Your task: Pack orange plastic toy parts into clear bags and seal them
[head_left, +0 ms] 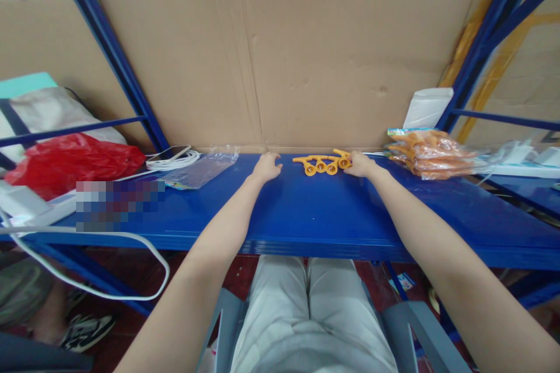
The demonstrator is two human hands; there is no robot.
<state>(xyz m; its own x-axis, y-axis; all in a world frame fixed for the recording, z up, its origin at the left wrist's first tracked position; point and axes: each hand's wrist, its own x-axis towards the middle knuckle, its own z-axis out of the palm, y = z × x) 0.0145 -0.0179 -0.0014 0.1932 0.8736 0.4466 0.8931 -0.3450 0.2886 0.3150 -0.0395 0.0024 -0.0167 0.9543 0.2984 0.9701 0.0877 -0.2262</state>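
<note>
A row of yellow, pipe-shaped plastic pieces with round cups [321, 167] lies on the blue shelf top [306, 215], near the cardboard at the back. My right hand [362, 164] is at the right end of this row, its fingers closed on the rightmost yellow toy pipe [342, 158], which sits slightly higher than the others. To the left of the row, my left hand [265, 168] rests on the shelf with thumb and fingers apart and nothing between them.
Bagged orange pieces [431, 154] are stacked at the right. A clear plastic bag [203, 168], coiled white cable [175, 159] and red plastic bag [79, 160] lie leftward. Blue posts [114, 52] and a cardboard wall [341, 58] bound the shelf. Another person's shoe [87, 332] shows below left.
</note>
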